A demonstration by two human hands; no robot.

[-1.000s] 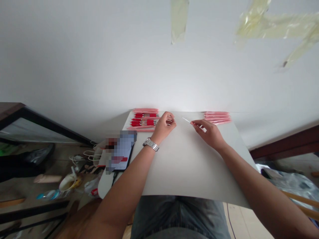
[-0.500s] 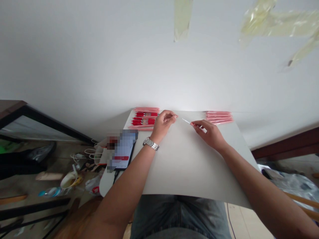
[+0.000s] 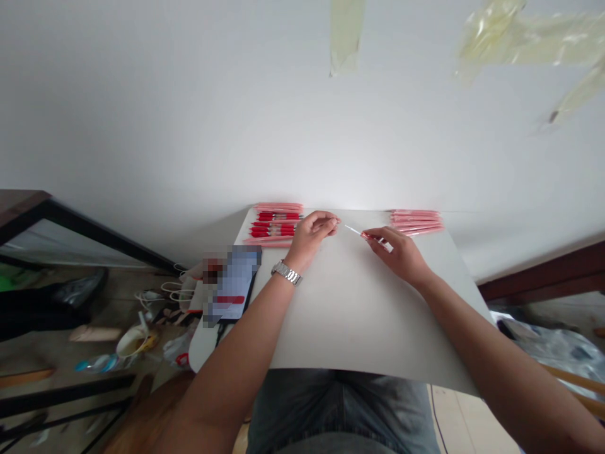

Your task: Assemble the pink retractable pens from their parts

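Observation:
My right hand (image 3: 395, 250) is closed in a pinch on a slim reddish pen part (image 3: 363, 234). A thin pale refill (image 3: 352, 229) sticks out of it towards the left. My left hand (image 3: 318, 226) has thumb and forefinger pinched together just left of the refill's tip, a small gap apart from it. Whatever lies between those fingertips is too small to make out. Behind my left hand lie several red pens (image 3: 273, 231) with pink pens (image 3: 278, 207) beside them. To the right, beyond my right hand, rests a row of pink pens (image 3: 414, 221).
The white table (image 3: 350, 315) stands against a white wall (image 3: 198, 101) at its far edge. A phone (image 3: 231, 287) with a cable lies at the table's left edge. On the floor at left are a bottle (image 3: 98, 364), a tub (image 3: 132, 340) and cables.
My left hand has shifted slightly right, its fingertips nearer the refill's tip. My right hand and the pen part have hardly moved.

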